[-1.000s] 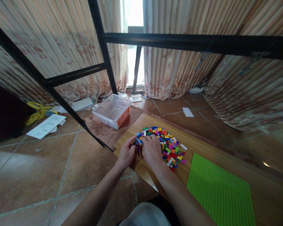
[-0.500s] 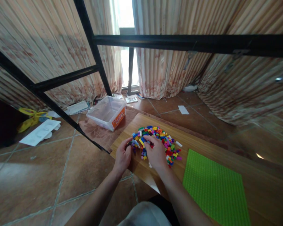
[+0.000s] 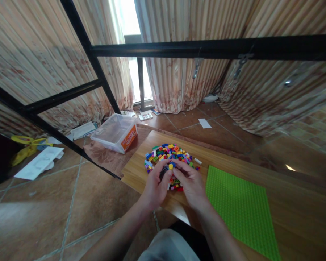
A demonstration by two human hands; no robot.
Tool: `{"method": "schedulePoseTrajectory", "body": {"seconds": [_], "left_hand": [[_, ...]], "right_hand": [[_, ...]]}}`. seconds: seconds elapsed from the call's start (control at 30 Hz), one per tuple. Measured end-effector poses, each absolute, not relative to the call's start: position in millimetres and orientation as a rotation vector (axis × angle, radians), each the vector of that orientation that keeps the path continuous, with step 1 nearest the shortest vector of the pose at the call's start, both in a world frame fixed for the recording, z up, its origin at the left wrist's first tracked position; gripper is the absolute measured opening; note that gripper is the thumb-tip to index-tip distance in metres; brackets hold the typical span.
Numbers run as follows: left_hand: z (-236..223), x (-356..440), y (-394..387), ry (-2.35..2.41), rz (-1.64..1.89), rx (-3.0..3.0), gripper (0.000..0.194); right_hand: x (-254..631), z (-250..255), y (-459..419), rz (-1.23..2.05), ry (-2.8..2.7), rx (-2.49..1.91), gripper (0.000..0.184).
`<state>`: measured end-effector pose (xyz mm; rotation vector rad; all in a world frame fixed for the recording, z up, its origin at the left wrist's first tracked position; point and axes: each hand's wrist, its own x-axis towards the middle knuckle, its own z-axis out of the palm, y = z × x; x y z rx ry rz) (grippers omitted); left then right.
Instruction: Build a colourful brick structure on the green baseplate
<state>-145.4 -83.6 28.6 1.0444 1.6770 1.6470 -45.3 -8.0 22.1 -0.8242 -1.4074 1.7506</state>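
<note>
A heap of small coloured toy bricks [image 3: 163,148] lies on the wooden table. Above its near side my two hands are close together, fingertips almost meeting. Closed fingers of my left hand [image 3: 157,186] grip a dark toy brick [image 3: 163,172], partly covered by the thumb. My right hand [image 3: 191,181] pinches a blue toy brick [image 3: 174,164]. A small yellow brick [image 3: 170,166] shows between the hands; whether it is joined to the others I cannot tell. To the right lies a green studded baseplate [image 3: 239,206].
A clear plastic bin [image 3: 111,134] with an orange label stands on a reddish mat beyond the left end of the table [image 3: 136,166]. Black metal bars [image 3: 163,50] cross in front of the curtains. White packaging [image 3: 39,163] and a yellow bag [image 3: 27,148] lie on the floor.
Both hands have drawn together over the near side of the heap, the left moving right. Bricks are now held up between them. The view has shifted slightly right.
</note>
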Motion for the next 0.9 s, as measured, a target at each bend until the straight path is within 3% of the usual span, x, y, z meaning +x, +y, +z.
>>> {"method": "schedulePoseTrajectory", "body": {"seconds": [0.2,0.47,0.73,0.9], "left_hand": [[16,-127,-76,1.639,1.596,0.877,0.029],[1,-117,-63,1.65,1.616,0.766,0.019],[-10,-116,-55,1.986,1.505,1.01,0.018],[-6,-119,-49,2.197,1.231,1.339,0.02]], "right_hand": [[-38,10,-14,1.626,-1.275,-0.953,0.028],[-37,-17,-15,1.442,-1.214,-1.145,0.037],[-36,-19,-13,1.194,-1.35,-1.176,0.032],[-20,-18,-7,1.118,-1.401,-1.172,0.031]]}}
